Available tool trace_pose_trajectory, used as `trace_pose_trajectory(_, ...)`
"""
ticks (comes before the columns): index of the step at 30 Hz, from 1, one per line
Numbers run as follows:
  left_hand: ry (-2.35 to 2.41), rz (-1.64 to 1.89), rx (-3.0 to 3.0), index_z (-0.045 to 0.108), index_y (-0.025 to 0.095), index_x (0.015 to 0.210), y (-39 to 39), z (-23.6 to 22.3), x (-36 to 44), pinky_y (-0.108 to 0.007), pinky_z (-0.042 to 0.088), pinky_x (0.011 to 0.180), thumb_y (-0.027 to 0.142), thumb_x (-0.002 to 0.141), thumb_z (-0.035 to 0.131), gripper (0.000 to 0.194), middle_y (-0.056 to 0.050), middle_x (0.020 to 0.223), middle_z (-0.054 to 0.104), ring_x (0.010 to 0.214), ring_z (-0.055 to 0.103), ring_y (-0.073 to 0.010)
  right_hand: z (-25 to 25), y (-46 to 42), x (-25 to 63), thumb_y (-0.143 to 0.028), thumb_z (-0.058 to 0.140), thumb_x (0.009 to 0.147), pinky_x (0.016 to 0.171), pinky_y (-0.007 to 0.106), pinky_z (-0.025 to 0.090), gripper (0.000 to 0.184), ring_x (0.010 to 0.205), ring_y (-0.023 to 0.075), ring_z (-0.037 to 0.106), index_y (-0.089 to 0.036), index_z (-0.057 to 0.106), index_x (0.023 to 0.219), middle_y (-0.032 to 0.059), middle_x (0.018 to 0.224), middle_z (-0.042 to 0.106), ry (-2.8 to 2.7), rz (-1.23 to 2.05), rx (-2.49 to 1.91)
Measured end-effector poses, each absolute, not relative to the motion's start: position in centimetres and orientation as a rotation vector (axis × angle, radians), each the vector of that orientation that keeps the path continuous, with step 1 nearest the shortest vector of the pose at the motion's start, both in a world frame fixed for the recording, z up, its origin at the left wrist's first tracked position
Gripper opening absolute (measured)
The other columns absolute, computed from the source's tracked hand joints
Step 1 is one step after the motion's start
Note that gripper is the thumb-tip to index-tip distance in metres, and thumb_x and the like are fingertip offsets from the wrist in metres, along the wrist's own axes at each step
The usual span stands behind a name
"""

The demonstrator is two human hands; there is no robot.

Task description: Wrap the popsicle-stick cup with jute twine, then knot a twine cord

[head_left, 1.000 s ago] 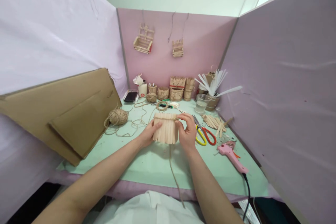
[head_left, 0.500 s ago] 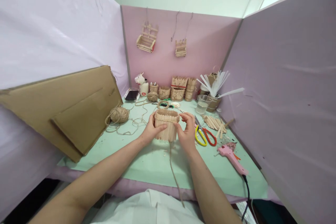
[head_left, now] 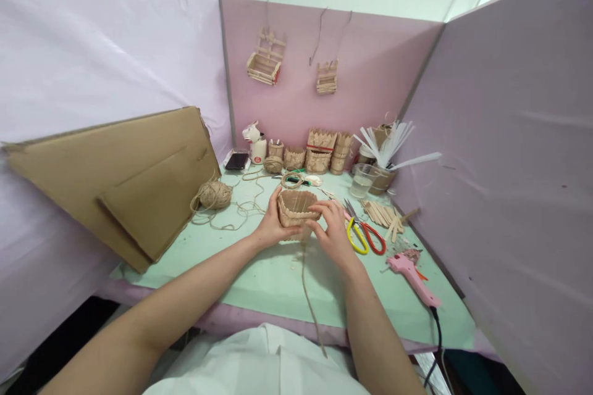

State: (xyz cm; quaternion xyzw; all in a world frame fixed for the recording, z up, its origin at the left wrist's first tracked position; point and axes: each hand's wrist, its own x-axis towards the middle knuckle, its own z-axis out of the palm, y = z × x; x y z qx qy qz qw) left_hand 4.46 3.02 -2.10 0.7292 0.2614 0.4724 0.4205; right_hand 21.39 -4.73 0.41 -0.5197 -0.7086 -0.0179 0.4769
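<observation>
A small basket of wooden craft sticks (head_left: 293, 218) is held above the table, tilted so that its hollow inside shows. My left hand (head_left: 272, 222) grips its left side, thumb along the front and fingers round the back. At the right rim is my right hand (head_left: 332, 228), index finger over the edge and thumb at the front corner, closed on the basket. A length of jute twine (head_left: 306, 287) hangs from the basket's underside toward my lap. Twine runs round the band below the rim, though fine detail there is blurred.
To the right lie scissors with red and yellow handles (head_left: 365, 237), loose craft sticks (head_left: 382, 215) and a pink glue gun (head_left: 414, 278). On the left are a twine ball (head_left: 214, 195) and leaning cardboard (head_left: 152, 191). Finished stick baskets (head_left: 319, 160) and a plastic cup (head_left: 362, 182) stand behind.
The basket has tipped toward me, showing more of its inside. My right fingers have moved inward onto the rim. The whole view has shifted slightly.
</observation>
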Motion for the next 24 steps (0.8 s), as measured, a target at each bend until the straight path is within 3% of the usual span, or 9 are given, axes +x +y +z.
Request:
trace_pose_trajectory(11, 0.609, 1.107, 1.827, 0.005, 0.018, 0.143, 3.9, -2.6, 3.8, -0.044, 0.026, 0.108, 0.04, 0.06, 0.077, 0.112, -0.019, 0.138, 0.033, 0.129, 0.036, -0.0296, 0.0, -4.5, 21.1, -0.028, 0.051, 0.085, 0.097, 0.046, 0.033, 0.01, 0.111, 0.0239, 0.044, -0.023, 0.058, 0.09, 0.0067, 0.111, 0.054, -1.747, 0.03, -1.272)
trace_pose_trajectory(18, 0.545, 1.087, 1.798, 0.019, 0.017, 0.139, 4.1, -2.3, 3.4, -0.041, 0.035, 0.103, 0.04, 0.067, 0.072, 0.093, -0.017, 0.137, 0.035, 0.124, 0.041, -0.0287, -0.1, -4.5, 21.1, -0.027, 0.051, 0.085, 0.096, 0.046, 0.035, 0.009, 0.111, 0.0241, 0.043, -0.023, 0.058, 0.089, 0.0071, 0.112, 0.054, -1.745, 0.045, -1.25)
trace_pose_trajectory(24, 0.596, 1.085, 1.818, 0.023, 0.017, 0.137, 3.9, -2.0, 3.4, -0.041, 0.038, 0.1, 0.04, 0.065, 0.074, 0.091, -0.016, 0.135, 0.039, 0.122, 0.043, -0.0291, 0.1, -4.7, 21.2, -0.027, 0.051, 0.084, 0.097, 0.046, 0.035, 0.012, 0.111, 0.024, 0.044, -0.023, 0.059, 0.092, 0.0078, 0.113, 0.054, -1.742, 0.045, -1.251)
